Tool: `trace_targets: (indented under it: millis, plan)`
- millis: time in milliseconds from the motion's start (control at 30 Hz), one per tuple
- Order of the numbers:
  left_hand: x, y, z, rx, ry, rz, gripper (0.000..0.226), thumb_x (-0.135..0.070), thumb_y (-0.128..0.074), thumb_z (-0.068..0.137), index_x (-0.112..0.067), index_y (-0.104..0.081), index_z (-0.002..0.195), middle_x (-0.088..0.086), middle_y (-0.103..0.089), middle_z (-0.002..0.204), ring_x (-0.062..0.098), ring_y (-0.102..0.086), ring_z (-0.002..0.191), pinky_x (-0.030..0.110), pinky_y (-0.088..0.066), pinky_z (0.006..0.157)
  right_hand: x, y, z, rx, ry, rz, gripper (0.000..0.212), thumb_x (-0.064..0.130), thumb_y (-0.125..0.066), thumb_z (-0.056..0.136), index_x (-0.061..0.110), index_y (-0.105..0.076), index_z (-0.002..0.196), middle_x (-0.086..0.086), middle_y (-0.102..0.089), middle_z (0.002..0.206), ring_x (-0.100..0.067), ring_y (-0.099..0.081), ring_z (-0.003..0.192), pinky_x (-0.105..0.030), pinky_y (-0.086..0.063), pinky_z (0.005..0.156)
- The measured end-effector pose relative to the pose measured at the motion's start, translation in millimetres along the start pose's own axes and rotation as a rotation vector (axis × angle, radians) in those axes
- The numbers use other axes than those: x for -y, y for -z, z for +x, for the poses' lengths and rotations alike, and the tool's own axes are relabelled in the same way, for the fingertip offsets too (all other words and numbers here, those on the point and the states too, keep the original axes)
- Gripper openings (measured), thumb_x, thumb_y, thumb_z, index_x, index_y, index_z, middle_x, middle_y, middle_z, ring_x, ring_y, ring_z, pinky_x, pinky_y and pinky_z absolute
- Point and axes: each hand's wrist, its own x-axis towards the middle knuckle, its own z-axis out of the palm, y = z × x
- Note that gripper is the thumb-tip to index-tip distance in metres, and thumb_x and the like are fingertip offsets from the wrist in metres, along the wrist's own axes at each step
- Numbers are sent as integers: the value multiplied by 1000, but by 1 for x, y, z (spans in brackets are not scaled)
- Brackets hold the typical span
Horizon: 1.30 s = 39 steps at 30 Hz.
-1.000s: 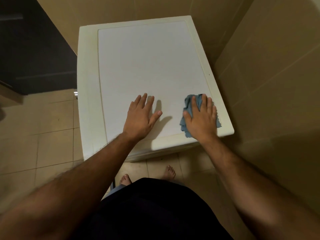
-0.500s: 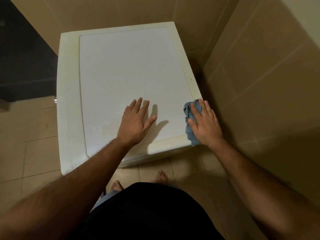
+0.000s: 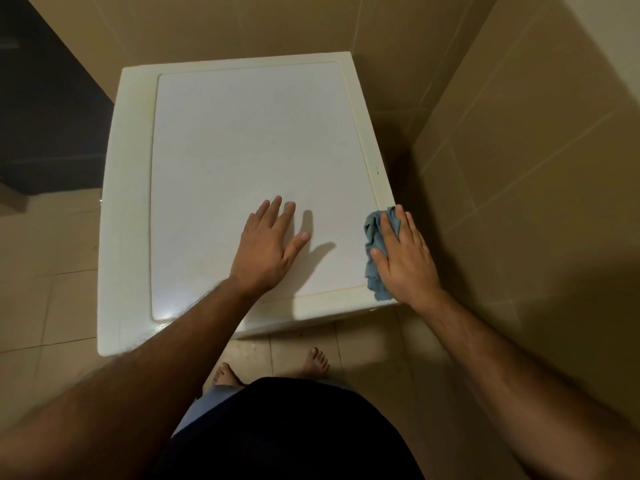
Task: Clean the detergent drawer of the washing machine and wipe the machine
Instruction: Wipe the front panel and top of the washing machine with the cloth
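Head view, looking down: washing machine (image 3: 242, 140), white top panel with cream rim, set in a corner against beige tiled wall (image 3: 519, 133) at the right and rear. Left hand (image 3: 268, 249), palm down, fingers straight and slightly spread, resting flat on the near part of the top panel. Right hand (image 3: 405, 258), fingers straight and together, pressing a blue cloth (image 3: 375, 237) against the near right edge of the machine top; cloth crumpled, showing beside the thumb and above the fingertips. Detergent drawer not visible from this angle. Tiled floor (image 3: 45, 271) at left; dark opening (image 3: 45, 116) at far left. Two bare feet below the machine front.
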Motion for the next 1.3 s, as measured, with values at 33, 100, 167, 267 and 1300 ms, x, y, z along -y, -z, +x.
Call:
trace_targets:
  millis: [33, 100, 167, 267, 1300]
  plan:
    - [0, 0, 1, -1, 8, 0, 79, -68, -15, 91, -19, -26, 152, 8, -19, 161, 26, -12, 149, 43, -14, 120, 1, 1, 11, -11, -5, -1, 69, 55, -22, 100, 23, 1, 156, -9, 6, 164, -28, 4, 151, -42, -11, 122]
    - [0, 0, 5, -7, 26, 8, 79, -68, -15, 91, -19, -26, 152, 8, -19, 161, 26, -13, 149, 44, -15, 120, 3, 5, 38, -42, 1, -31, 66, 52, -24, 102, 23, -2, 156, -9, 3, 164, -29, 3, 151, -43, -13, 122]
    - [-3, 1, 10, -7, 28, 22, 80, -68, -14, 91, -19, -26, 152, 9, -20, 160, 28, -13, 148, 45, -15, 120, 6, 10, 64, -61, 11, -66, 63, 50, -24, 103, 23, -5, 156, -10, -1, 164, -30, 2, 151, -45, -13, 122]
    - [-7, 0, 18, 3, 29, 49, 81, -69, -12, 90, -19, -25, 153, 9, -19, 160, 28, -13, 148, 45, -15, 120, 9, 17, 100, -64, 20, -122, 62, 49, -23, 102, 22, -9, 156, -11, -5, 163, -31, 1, 150, -46, -11, 121]
    - [59, 31, 27, -80, 191, -40, 75, -64, -24, 93, -19, -27, 152, 7, -21, 160, 25, -13, 149, 40, -14, 121, 98, 16, 166, -116, -79, -74, 65, 51, -20, 101, 14, -19, 154, -17, -14, 161, -34, -11, 149, -50, -11, 120]
